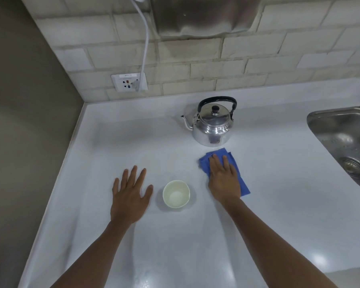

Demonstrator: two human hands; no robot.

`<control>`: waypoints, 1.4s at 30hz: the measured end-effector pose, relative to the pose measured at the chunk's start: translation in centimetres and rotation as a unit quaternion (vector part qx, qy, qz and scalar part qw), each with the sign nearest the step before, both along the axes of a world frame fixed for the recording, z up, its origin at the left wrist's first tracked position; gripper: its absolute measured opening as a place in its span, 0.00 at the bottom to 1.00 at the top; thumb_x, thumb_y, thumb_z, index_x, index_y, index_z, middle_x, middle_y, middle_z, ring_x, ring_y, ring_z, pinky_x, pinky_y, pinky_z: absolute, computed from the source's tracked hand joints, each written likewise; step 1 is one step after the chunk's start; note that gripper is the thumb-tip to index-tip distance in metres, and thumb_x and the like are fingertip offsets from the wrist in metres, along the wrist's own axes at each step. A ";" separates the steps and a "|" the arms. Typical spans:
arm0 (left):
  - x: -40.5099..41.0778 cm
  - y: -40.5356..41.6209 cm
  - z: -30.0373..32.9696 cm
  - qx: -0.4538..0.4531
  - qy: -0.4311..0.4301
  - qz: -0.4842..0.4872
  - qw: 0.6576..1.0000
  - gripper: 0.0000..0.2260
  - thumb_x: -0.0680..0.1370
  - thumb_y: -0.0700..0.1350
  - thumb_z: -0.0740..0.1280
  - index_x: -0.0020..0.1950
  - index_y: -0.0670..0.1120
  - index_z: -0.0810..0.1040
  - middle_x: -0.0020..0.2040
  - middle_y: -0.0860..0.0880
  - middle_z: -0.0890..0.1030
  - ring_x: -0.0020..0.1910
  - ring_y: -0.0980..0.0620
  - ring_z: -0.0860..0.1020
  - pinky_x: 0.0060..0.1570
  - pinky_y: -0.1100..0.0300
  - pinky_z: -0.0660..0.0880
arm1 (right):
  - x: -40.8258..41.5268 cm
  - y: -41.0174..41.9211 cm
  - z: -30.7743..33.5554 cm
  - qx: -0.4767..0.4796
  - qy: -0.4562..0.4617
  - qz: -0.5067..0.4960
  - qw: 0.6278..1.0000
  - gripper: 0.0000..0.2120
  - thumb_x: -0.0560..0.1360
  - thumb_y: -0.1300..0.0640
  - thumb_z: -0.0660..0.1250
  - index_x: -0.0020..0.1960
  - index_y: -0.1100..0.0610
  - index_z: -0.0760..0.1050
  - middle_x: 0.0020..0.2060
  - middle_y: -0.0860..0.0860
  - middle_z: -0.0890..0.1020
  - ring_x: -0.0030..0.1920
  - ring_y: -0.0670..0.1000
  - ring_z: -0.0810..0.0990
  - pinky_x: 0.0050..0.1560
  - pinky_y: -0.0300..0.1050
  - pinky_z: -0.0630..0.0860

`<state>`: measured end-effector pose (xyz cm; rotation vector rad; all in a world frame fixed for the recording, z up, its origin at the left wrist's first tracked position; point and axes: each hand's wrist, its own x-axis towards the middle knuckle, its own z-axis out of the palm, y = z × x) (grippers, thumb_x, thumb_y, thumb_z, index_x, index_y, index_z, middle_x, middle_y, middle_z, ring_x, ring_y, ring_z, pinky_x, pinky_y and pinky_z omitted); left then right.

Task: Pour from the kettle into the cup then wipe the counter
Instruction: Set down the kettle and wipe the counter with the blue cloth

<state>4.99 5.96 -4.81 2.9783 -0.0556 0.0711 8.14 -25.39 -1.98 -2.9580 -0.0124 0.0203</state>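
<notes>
A pale grey, smooth counter [154,256] is seen from above, running into a corner where a beige wall meets a backsplash of off-white brick tiles [247,53]. A shiny round metal kettle [213,125] with a black arched handle and a black lid knob is stood upright towards the back of the counter, its spout turned to the left. Just in front of it, a folded blue cloth [234,163] is laid flat on the surface, and the right hand [223,179] is pressed palm-down on top of it with the fingers extended and close together, nothing being gripped. A small white paper cup [176,193] is placed upright between the two hands, apart from both; a pale bottom is seen inside it, and whether it holds liquid cannot be told. The left hand [129,196] is spread flat on or just above the bare counter to the left of the cup, fingers splayed, holding nothing. A stainless steel sink [345,140] is set into the counter at the right edge. A white wall socket [129,82] with a white cable [146,38] plugged in is mounted on the tiles.
</notes>
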 end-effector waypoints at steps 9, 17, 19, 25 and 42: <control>0.0 0.3 -0.1 -0.001 -0.008 -0.005 1.000 0.32 0.82 0.67 0.43 0.82 0.55 0.58 0.83 0.50 0.57 0.82 0.45 0.54 0.79 0.41 0.52 | -6.4 0.0 -1.0 0.015 -0.023 0.132 0.991 0.26 0.76 0.58 0.53 0.74 0.55 0.65 0.74 0.49 0.66 0.75 0.56 0.62 0.72 0.54 0.63; -0.1 0.0 0.0 0.003 -0.002 -0.004 1.000 0.32 0.82 0.66 0.43 0.82 0.55 0.59 0.83 0.49 0.58 0.82 0.44 0.55 0.78 0.41 0.52 | -2.2 -1.0 1.0 0.014 0.009 -0.049 0.999 0.26 0.75 0.61 0.56 0.73 0.56 0.62 0.74 0.51 0.65 0.76 0.59 0.56 0.72 0.54 0.61; 0.0 0.0 0.0 0.005 -0.001 -0.003 1.000 0.32 0.81 0.66 0.43 0.82 0.55 0.58 0.83 0.49 0.58 0.82 0.44 0.55 0.78 0.41 0.51 | -2.7 1.2 0.8 0.016 0.015 -0.046 0.999 0.26 0.75 0.61 0.56 0.73 0.57 0.63 0.75 0.52 0.64 0.76 0.60 0.56 0.73 0.56 0.60; 0.0 0.0 0.1 0.001 0.018 -0.002 1.000 0.34 0.80 0.68 0.39 0.83 0.56 0.54 0.84 0.51 0.53 0.83 0.46 0.49 0.79 0.42 0.46 | -6.6 3.2 -0.6 0.001 0.012 0.014 1.000 0.29 0.75 0.55 0.45 0.76 0.56 0.61 0.75 0.50 0.65 0.77 0.58 0.55 0.74 0.55 0.57; -0.2 1.2 0.2 -0.060 0.016 -0.023 0.998 0.35 0.79 0.68 0.42 0.82 0.55 0.59 0.83 0.52 0.56 0.83 0.49 0.49 0.80 0.48 0.43 | -11.7 -1.5 -0.2 0.042 -0.006 -0.116 0.992 0.29 0.77 0.61 0.52 0.78 0.54 0.56 0.77 0.47 0.59 0.78 0.54 0.52 0.76 0.51 0.54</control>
